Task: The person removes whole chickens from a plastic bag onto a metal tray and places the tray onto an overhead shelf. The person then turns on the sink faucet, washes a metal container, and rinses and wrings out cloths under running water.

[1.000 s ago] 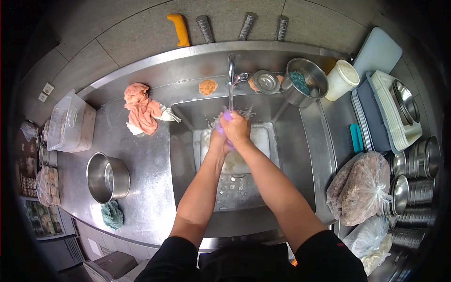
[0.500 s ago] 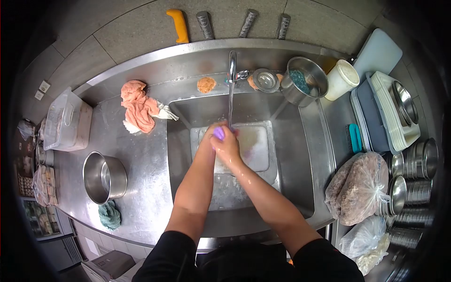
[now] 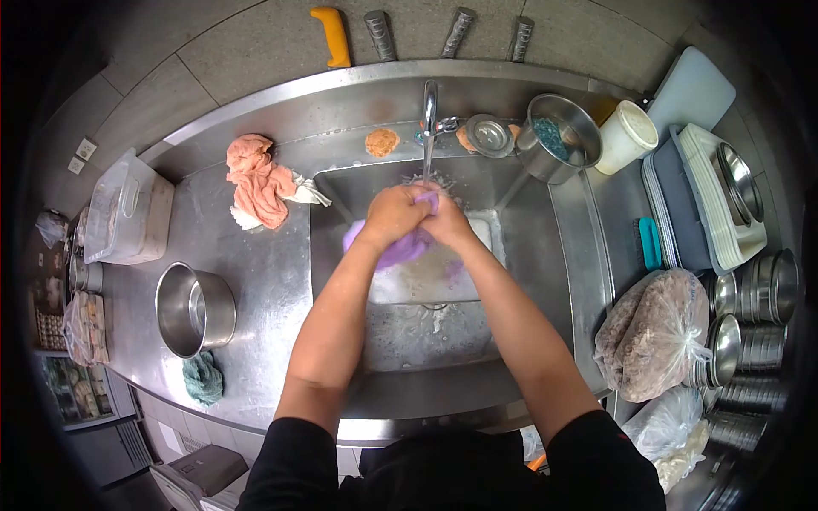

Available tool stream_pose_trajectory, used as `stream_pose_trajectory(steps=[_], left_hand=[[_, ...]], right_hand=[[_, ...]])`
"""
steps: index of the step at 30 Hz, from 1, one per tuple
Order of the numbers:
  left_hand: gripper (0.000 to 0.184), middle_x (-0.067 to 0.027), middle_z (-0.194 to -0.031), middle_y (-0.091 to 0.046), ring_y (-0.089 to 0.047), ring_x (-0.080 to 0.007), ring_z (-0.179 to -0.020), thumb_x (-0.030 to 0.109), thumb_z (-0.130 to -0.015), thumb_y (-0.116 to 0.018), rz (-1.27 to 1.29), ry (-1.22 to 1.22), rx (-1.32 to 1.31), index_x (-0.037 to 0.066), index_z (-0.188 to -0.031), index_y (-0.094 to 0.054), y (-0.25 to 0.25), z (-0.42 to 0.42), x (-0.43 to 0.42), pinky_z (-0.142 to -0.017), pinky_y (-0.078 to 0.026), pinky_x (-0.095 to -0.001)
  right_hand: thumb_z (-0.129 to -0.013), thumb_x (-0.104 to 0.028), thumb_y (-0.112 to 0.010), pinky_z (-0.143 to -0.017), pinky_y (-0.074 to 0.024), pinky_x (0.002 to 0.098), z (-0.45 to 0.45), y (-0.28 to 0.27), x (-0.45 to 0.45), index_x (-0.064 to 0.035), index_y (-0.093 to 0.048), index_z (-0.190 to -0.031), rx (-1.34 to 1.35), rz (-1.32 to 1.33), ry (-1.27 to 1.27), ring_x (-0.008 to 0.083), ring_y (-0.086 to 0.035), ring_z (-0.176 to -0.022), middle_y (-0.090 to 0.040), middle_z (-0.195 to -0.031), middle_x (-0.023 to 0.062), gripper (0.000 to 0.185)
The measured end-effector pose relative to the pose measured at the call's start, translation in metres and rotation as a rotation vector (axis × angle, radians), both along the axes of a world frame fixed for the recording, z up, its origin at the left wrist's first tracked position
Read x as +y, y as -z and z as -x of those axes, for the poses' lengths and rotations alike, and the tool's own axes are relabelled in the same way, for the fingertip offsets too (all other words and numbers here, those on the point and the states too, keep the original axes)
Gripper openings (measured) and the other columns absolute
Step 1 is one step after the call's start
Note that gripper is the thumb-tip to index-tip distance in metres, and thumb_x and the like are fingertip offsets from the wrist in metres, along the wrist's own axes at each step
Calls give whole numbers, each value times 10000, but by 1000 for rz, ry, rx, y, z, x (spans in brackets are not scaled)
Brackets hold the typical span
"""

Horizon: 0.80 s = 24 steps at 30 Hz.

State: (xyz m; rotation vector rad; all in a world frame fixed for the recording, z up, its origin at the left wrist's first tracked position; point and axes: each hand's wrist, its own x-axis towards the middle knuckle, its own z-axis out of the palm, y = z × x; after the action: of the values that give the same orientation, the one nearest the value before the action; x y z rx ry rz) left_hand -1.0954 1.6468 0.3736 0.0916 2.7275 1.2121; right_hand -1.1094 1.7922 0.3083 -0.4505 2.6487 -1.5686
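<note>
Both hands are together over the sink (image 3: 562, 298), under the stream from the faucet (image 3: 430, 106). My left hand (image 3: 394, 217) is closed on a wet purple cloth (image 3: 406, 249). My right hand (image 3: 446, 223) grips the same cloth at its bunched upper part. The loose part of the cloth hangs below and left of the left hand. Water splashes off the hands. Beneath them lies a white board or tray (image 3: 426, 289) with murky water or suds on it, partly hidden by the hands and cloth.
Left counter: peach and white cloths (image 3: 260, 183), a steel pot (image 3: 196, 311), a green cloth (image 3: 203, 379) and a plastic bin (image 3: 129, 213). Right: a pot with a scrubber (image 3: 558, 140), a white tub (image 3: 629, 136), a teal brush (image 3: 649, 244) and bagged food (image 3: 656, 336). Knife handles (image 3: 332, 38) stand behind.
The purple cloth was balled up between my clasped hands; now it hangs out loosely to the left. Both hands have shifted up under the faucet, and water splashes more. The view has shifted slightly.
</note>
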Motion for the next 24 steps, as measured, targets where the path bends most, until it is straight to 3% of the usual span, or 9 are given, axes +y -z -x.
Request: stream_pose_trajectory(steps=[3, 10, 12, 15, 17, 18, 20, 21, 24], left_hand=[[203, -37, -748, -658, -593, -110, -704, 127, -781, -544, -277, 23, 27, 28, -893, -682, -24, -7, -15, -666, -469, -255], [256, -21, -914, -644, -578, -108, -842, 66, -831, -502, -586, -301, 262, -8, -1036, -636, -8, -30, -56, -771, -456, -243], [298, -53, -1038, -642, -578, -155, -949, 173, -891, -545, -172, -382, 342, -5, -1121, -613, 56, -30, -65, -830, -443, -266], [420, -95, -1094, -623, -583, -207, -988, 292, -911, -550, -505, -371, 58, 7, -1219, -545, 100, -31, -40, -892, -439, -299], [504, -149, -1108, -602, -586, -266, -988, 355, -931, -502, -1167, -708, -795, 31, -1313, -444, 38, -39, 5, -929, -452, -359], [504, -149, -1108, -602, -586, -266, -988, 355, -931, -502, -1168, -700, -801, 31, -1313, -444, 58, -32, 12, -929, -452, -359], [667, -170, -1207, -552, -553, -343, -1086, 610, -883, -379, -1865, -193, -634, 60, -1245, -489, 109, -4, 24, -977, -418, -489], [595, -171, -1171, -571, -571, -321, -1058, 540, -898, -411, -2143, 591, -320, 27, -1173, -532, 71, -6, 32, -934, -457, -436], [403, -148, -1112, -579, -570, -264, -1019, 338, -922, -433, -1910, 313, -142, 43, -1192, -489, 24, -27, 34, -897, -473, -394]], right_hand=[[-744, -324, -664, -829, -483, 373, 15, 4, -9, -101, -651, -1060, -312, -239, -54, 268, -639, -956, -670, -997, 145, 387], [-737, -312, -660, -845, -473, 407, 42, 3, 3, -138, -659, -1080, -430, -344, -42, 335, -616, -984, -656, -1025, 165, 385], [-726, -288, -660, -801, -487, 377, 45, -7, 9, -65, -669, -1028, -308, -247, -33, 301, -647, -900, -674, -939, 177, 375], [-755, -186, -656, -758, -495, 292, 44, -30, -2, -16, -608, -1088, -607, 463, -53, 177, -619, -838, -649, -939, 80, 377], [-742, -208, -657, -745, -494, 303, 32, -30, -17, -18, -605, -1098, -541, 441, -34, 174, -619, -808, -656, -917, 82, 407], [-730, -231, -658, -731, -492, 313, 23, -31, -24, -21, -602, -1108, -478, 418, -24, 172, -619, -779, -663, -896, 84, 436], [-733, -227, -672, -725, -489, 321, -13, -52, -37, -41, -605, -1115, -293, 423, -40, 170, -620, -799, -665, -924, 74, 430], [-725, -219, -686, -741, -488, 339, -19, -41, -42, -54, -618, -1053, -141, 374, -27, 219, -637, -824, -669, -925, 96, 373], [-701, -151, -675, -721, -498, 345, -51, -35, -44, -39, -620, -955, 85, 147, -58, 238, -641, -793, -657, -856, 110, 283]])
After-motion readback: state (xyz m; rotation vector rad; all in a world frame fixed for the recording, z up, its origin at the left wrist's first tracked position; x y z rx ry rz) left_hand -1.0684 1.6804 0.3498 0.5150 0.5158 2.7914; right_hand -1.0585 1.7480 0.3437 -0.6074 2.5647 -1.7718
